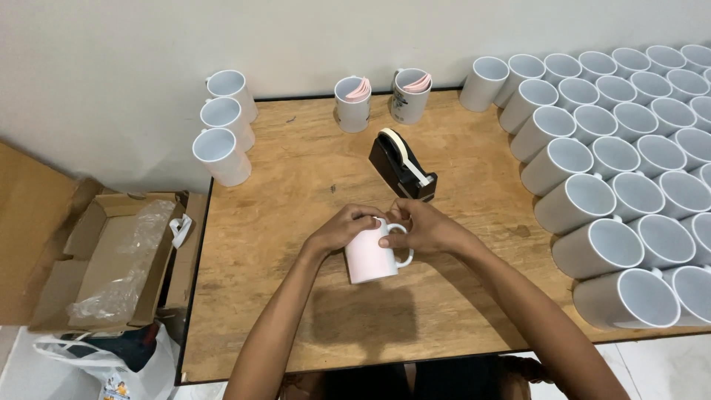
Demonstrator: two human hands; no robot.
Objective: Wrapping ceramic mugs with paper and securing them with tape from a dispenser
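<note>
Your left hand (342, 228) and right hand (424, 230) both grip the pink-wrapped mug (372, 255), fingers curled over its top, handle side to the right. Mug sits mid-tabletop (296, 311), nearer the front edge. Black tape dispenser (402, 167) stands just behind; white mugs (615, 185) crowd the right edge.

Glossy ceramic mug (368, 258) on rough plywood table (296, 192).
</note>
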